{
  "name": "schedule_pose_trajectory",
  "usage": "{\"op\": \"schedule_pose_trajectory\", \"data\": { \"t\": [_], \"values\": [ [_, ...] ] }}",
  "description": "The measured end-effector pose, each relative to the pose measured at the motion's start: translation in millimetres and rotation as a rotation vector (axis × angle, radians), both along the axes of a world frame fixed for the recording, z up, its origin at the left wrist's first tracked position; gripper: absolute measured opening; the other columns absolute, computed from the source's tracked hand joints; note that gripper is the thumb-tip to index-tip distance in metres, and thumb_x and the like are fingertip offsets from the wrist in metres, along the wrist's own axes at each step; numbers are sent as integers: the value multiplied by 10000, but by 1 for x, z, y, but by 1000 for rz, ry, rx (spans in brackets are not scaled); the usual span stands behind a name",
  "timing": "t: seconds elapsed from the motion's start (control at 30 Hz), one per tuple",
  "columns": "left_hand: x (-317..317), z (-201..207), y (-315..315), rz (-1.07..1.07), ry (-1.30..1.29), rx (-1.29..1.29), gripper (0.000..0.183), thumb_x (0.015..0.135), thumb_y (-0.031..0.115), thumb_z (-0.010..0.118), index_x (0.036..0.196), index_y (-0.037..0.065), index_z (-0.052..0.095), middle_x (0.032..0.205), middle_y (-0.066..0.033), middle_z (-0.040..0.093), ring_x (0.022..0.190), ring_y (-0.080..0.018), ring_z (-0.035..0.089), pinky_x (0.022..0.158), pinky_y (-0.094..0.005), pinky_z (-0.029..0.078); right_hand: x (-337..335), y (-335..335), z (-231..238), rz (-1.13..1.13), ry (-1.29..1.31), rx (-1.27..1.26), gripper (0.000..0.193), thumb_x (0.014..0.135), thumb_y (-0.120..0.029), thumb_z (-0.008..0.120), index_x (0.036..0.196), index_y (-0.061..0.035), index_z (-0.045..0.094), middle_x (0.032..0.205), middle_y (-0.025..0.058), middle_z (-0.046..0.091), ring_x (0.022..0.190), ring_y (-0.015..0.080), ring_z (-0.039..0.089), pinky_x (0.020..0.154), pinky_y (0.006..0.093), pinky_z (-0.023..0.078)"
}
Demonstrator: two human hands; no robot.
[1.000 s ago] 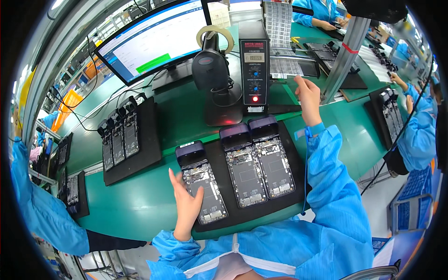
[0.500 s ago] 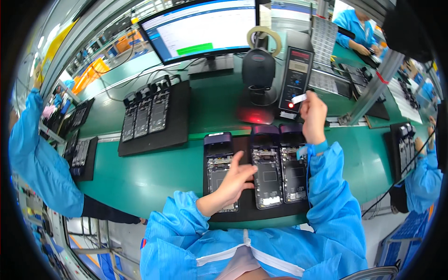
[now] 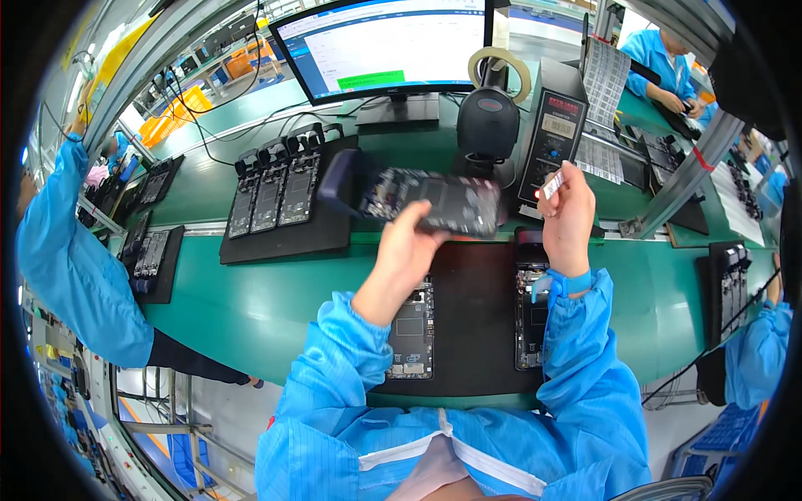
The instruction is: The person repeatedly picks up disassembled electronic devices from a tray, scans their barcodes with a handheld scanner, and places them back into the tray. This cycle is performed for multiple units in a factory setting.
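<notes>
My left hand (image 3: 405, 260) grips an opened phone (image 3: 464, 202), raised off the bench and turned nearly sideways. Its circuit board and battery face up, and a dark purple part stands up at its left end; motion blurs it. Between the fingertips of my right hand (image 3: 571, 219) is a small white label (image 3: 552, 185), in front of a black counter box (image 3: 558, 127). Two more opened phones lie on the black mat: a left phone (image 3: 413, 330), partly behind my left arm, and a right phone (image 3: 529, 321), partly behind my right wrist.
A black barcode scanner (image 3: 487, 125) on a stand, with a tape roll (image 3: 522, 77) on it, stands beyond the raised phone. Behind is a monitor (image 3: 384, 50). Several opened phones (image 3: 266, 200) sit on a mat at left. A metal post (image 3: 689, 171) rises at right; co-workers sit both sides.
My left hand has picked up the middle phone from the mat, lifting it forward toward the scanner and turning it sideways. My right hand still holds the label, slightly lower and turned.
</notes>
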State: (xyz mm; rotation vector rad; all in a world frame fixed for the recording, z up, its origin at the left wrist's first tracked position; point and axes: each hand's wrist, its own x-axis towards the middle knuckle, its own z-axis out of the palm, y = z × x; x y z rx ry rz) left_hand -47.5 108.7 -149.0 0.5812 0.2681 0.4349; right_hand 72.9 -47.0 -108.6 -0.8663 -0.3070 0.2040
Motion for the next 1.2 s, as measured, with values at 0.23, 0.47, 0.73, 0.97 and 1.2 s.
{"op": "schedule_pose_trajectory", "data": {
  "t": [0.23,0.47,0.73,0.97,1.2],
  "values": [
    [30,-1,10,157,-14,26,169,815,94,503,940,-19,510,974,-114,536,924,-230,516,852,-441,409,-16,-20,19,127,-219,127,256,828,-153,464,597,-62,400,529,21,395,491,84,346,456,240,266],
    [-30,-4,-29,125,52,424,286,801,52,520,1083,32,474,972,-55,562,903,-183,548,798,-337,442,-63,-16,37,280,-428,-204,160,744,-86,579,843,-15,474,1028,72,467,831,105,476,776,246,376],
    [-72,-6,-61,-2,137,1180,378,786,52,530,1148,9,431,1075,-144,511,1019,-243,501,832,-324,403,-114,-6,25,457,-478,-189,306,725,-165,663,893,-37,441,1238,195,357,1052,187,429,913,323,323],
    [-75,-34,-59,85,116,1247,364,771,57,531,1122,1,454,1075,-149,512,1001,-262,510,834,-327,402,-107,-5,28,453,-336,-211,471,693,-102,674,1045,-60,364,1116,135,462,1002,161,468,870,293,382],
    [-76,-34,-63,-270,193,542,433,745,-15,574,1138,14,396,1064,-83,525,971,-153,507,855,-297,404,-11,-49,-41,-48,-373,-645,128,803,-120,536,894,-32,524,870,49,558,825,162,540,747,279,404]
  ]
}}
